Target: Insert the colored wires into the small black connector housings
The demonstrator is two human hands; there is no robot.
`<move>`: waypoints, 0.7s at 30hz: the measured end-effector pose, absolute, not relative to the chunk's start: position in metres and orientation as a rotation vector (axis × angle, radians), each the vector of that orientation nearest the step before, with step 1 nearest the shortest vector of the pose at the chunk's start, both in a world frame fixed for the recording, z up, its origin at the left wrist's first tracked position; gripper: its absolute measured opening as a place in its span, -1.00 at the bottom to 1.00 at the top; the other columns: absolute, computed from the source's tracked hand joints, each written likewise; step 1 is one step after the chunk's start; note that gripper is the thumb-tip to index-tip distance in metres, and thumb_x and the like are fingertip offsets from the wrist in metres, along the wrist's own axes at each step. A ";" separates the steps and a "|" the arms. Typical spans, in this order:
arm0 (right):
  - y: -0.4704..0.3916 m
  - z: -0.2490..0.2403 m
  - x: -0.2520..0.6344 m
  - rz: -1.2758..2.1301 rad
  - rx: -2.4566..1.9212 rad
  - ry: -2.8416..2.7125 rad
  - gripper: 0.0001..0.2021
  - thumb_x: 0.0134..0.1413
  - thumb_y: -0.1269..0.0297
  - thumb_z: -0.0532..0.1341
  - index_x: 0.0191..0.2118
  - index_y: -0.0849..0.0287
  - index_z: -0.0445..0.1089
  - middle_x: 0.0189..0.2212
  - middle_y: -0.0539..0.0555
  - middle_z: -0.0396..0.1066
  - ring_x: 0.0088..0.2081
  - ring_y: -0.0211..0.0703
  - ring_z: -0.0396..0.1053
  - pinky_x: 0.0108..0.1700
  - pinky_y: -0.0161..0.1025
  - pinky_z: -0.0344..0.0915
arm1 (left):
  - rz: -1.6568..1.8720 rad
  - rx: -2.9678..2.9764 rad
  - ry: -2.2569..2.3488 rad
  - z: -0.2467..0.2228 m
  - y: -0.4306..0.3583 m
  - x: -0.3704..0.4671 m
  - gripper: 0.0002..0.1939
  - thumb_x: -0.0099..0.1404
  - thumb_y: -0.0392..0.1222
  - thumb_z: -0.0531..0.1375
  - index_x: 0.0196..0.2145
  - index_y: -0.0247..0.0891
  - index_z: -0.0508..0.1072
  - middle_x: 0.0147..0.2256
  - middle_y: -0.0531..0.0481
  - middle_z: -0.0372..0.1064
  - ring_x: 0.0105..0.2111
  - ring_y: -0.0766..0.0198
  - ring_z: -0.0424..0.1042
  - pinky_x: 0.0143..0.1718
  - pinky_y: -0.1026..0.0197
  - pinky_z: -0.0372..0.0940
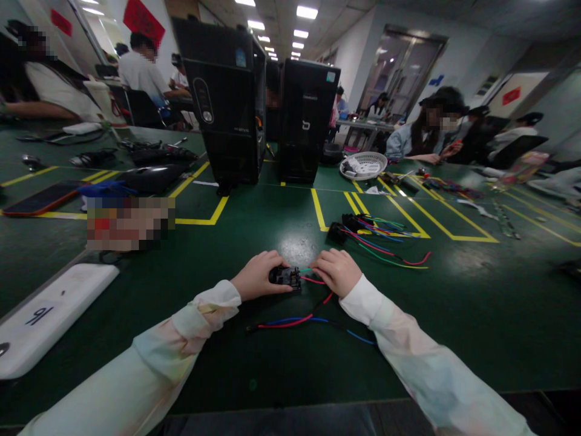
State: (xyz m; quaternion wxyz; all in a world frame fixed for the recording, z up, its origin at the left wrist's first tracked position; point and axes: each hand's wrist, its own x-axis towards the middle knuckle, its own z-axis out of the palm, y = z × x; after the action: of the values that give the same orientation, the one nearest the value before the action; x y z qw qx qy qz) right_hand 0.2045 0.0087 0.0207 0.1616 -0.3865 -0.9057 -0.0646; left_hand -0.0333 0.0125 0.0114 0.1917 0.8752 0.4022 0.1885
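My left hand [258,275] grips a small black connector block [285,277] just above the green table [290,357]. Opposite it, my right hand [336,270] pinches thin wires [313,279] at the block's right end. Red, blue and black wires [299,321] trail from the block toward me across the table. Beyond my hands lies a pile of black connectors with coloured wires [372,233].
Two black computer towers [229,100] [304,118] stand at the table's middle back. A white basket [363,165] sits behind right, a white flat device [45,318] near left, a phone [39,200] and cables far left. Other people sit around the tables.
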 end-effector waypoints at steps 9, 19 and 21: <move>0.003 0.036 0.203 -0.284 -1.013 -2.535 -0.80 0.19 0.26 0.03 -0.30 0.11 0.40 -0.39 0.02 0.39 -0.35 -0.20 0.12 -0.28 -0.21 -0.10 | 0.544 2.459 1.143 0.010 0.013 -0.033 -0.58 0.03 0.12 0.22 -0.23 -0.20 0.37 -0.26 -0.02 0.27 -0.25 0.16 0.25 -0.21 0.14 0.15; 0.010 0.025 0.205 -0.154 -1.008 -2.687 -0.84 0.17 0.31 0.07 -0.26 0.12 0.39 -0.40 0.01 0.38 -0.34 -0.24 0.17 -0.32 -0.25 -0.11 | 0.531 2.459 1.157 0.009 0.013 -0.034 -0.56 0.03 0.14 0.22 -0.22 -0.19 0.37 -0.24 -0.02 0.27 -0.25 0.16 0.26 -0.20 0.14 0.16; 0.008 0.028 0.205 -0.191 -1.023 -2.667 -0.83 0.17 0.29 0.06 -0.26 0.11 0.40 -0.40 0.02 0.38 -0.34 -0.23 0.17 -0.32 -0.24 -0.11 | 0.536 2.451 1.158 0.009 0.013 -0.034 -0.56 0.03 0.14 0.22 -0.22 -0.19 0.37 -0.25 -0.02 0.27 -0.25 0.16 0.26 -0.20 0.14 0.16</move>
State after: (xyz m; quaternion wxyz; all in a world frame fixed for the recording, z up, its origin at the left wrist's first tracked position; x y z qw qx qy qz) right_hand 0.2053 0.0084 0.0277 0.1390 -0.3538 -0.9226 -0.0659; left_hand -0.0336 0.0130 0.0094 0.1880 0.8711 0.4116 0.1906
